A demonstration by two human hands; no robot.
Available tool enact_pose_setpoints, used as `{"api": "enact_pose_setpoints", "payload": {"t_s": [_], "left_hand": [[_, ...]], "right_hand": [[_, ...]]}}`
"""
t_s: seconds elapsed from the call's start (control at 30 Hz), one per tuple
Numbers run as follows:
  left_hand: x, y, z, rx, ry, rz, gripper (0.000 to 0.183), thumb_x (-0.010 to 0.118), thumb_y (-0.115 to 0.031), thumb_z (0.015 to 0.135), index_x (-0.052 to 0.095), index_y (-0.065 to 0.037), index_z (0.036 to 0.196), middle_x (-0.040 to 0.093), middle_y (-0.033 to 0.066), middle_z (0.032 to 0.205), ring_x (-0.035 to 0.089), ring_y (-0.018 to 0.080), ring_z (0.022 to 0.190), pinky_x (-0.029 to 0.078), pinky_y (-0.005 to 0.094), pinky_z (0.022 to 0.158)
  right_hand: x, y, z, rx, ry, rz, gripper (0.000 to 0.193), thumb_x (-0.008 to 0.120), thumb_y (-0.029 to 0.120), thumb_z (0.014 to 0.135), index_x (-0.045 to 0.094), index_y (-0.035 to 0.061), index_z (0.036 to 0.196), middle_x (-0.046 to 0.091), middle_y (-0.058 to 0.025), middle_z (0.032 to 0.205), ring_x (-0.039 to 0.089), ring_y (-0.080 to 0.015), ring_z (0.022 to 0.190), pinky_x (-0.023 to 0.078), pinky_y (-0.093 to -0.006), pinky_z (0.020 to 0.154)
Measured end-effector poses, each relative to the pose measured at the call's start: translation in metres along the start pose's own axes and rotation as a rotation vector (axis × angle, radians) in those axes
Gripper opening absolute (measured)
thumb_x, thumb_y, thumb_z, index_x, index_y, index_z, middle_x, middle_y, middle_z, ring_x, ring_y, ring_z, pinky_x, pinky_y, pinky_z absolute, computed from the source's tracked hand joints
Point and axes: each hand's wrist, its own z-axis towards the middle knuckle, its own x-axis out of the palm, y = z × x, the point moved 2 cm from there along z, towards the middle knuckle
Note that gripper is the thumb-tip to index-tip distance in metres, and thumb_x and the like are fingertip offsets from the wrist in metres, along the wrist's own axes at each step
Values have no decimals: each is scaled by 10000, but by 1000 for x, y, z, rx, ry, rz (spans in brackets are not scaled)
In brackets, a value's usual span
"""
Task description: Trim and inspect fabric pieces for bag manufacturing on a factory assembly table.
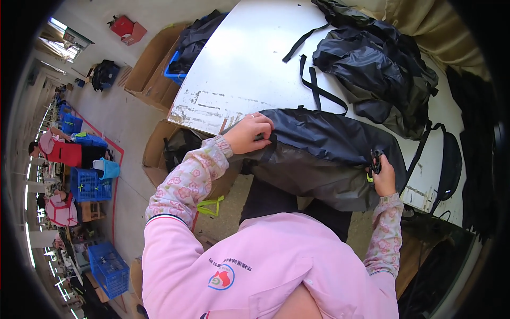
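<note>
Bench (249, 58) of pale grey, scuffed and peeling along its near edge, fills the upper middle of the view and carries everything in hand. Across its near edge lies a large black and grey-olive fabric bag (324, 159), draped over the rim and hanging toward the person's lap. Behind it, at the far right of the bench, sits a heap of similar black fabric bags (377, 69) with loose black webbing straps (313, 85) trailing across the bare top. Left of the bench stand brown cardboard boxes (154, 69) on the floor, one with a blue plastic crate (175, 74) of dark cloth beside it. The left hand (249, 133), in a floral sleeve, is curled shut, pinching the bag's left end at a dark seam. The right hand (383, 178) is closed around small black-handled snips (375, 161), held against the bag's right end, just by a yellow-green tag (368, 177).
</note>
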Motion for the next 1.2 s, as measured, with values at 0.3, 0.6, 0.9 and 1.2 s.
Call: {"api": "enact_pose_setpoints", "payload": {"t_s": [0.3,0.6,0.9,1.2], "left_hand": [[-13,-9,0,-324,62,-662,340,791,-181,742,539,-64,937,515,33,810,482,141,787,409,276,735],[9,-4,-4,-336,-43,-833,296,769,-13,731,572,-56,948,567,-33,842,514,62,807,426,225,744],[-1,-25,12,-413,6,-1033,271,760,0,742,564,-59,921,565,-41,835,519,48,790,427,203,728],[-5,-36,20,-411,82,-982,256,762,-16,750,572,-42,920,575,-42,793,498,30,755,411,201,680]], "right_hand": [[2,9,11,-72,-10,72,268,684,-56,732,500,9,915,561,-137,758,495,-276,660,452,-316,664],[-15,30,18,-25,14,-57,352,792,152,707,531,36,912,640,-123,801,625,-353,781,475,-400,661],[-19,175,28,-686,66,-347,555,822,495,586,563,61,816,571,-60,720,564,-257,734,395,-379,668],[-12,199,36,-772,126,-384,536,817,474,594,561,65,830,593,-64,755,578,-257,782,394,-378,703]]}}
